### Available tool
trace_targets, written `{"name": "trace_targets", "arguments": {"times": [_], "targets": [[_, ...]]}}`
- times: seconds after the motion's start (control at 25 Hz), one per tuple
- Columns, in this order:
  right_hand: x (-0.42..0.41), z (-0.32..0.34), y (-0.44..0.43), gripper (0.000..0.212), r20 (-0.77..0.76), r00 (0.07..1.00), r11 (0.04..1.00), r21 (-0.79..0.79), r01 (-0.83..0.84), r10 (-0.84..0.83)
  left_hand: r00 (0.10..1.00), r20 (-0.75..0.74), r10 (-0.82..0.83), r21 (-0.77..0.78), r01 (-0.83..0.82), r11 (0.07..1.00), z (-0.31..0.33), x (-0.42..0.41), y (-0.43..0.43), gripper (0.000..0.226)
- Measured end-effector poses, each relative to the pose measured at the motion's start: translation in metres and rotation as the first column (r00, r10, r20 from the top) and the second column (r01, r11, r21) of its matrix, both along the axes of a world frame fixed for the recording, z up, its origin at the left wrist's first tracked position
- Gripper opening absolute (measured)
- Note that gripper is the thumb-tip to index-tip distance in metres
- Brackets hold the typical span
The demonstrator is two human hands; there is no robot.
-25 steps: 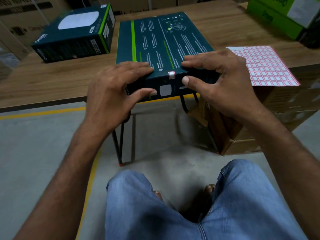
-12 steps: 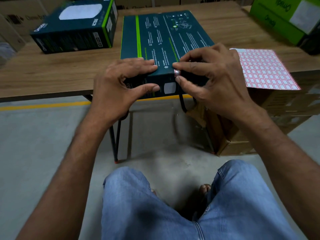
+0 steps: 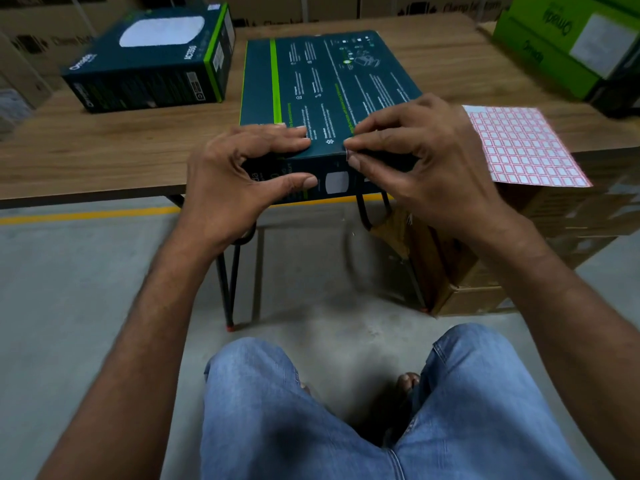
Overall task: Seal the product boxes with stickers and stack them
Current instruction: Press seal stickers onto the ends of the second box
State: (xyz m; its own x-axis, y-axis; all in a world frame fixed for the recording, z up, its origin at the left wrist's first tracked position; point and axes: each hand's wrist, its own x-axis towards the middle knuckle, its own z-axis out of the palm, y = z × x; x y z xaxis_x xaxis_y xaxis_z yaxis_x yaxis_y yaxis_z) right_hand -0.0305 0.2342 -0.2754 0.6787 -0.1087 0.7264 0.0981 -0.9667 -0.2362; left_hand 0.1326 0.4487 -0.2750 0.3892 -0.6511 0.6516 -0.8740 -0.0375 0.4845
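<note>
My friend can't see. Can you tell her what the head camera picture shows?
A person's left hand holds a dark box on a wooden table while the right hand pinches a small sticker over its near edge. A sticker sheet lies to the right.

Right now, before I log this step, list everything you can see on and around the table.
product box: one, dark teal with a green stripe, centre of the table's near edge
second box: one, dark teal, table's far left
green box: one, bright green, far right
sticker sheet: one, red and white, right of the product box, overhanging the table edge
sticker: one, mostly hidden, product box's near top edge
table: one, brown wood
cartons: several, brown, floor at right
left hand: grips the product box's near end
right hand: pinches the sticker
jeans: blue, bottom
</note>
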Motion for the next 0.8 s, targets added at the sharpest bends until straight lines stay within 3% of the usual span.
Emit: {"name": "trace_targets", "arguments": {"times": [0.2,0.32,0.52,0.64,0.8], "targets": [[-0.007,0.002,-0.006,0.04,-0.062,0.998,0.998,0.056,0.025,-0.021,1.0,-0.011,0.008,-0.01,-0.008,1.0,0.0,-0.002,-0.001,0.046],[-0.004,0.006,-0.001,0.031,-0.022,0.999,0.989,0.144,-0.022,0.026,1.0,-0.006,0.013,-0.017,-0.013,1.0,-0.001,-0.003,0.0,0.047],[0.004,0.001,-0.003,0.037,-0.081,0.996,1.0,-0.015,0.022,-0.023,1.0,-0.015,0.013,-0.007,-0.013,1.0,0.0,-0.002,-0.002,0.047],[0.0,0.005,-0.005,0.046,-0.123,0.992,0.999,0.028,0.039,-0.035,0.999,-0.039,0.01,-0.012,-0.01,1.0,0.001,-0.003,-0.001,0.047],[0.003,0.006,0.002,0.026,-0.007,0.999,0.982,0.186,-0.031,0.032,0.999,-0.036,0.009,-0.012,-0.01,1.0,0.001,-0.003,0.0,0.048]]}}
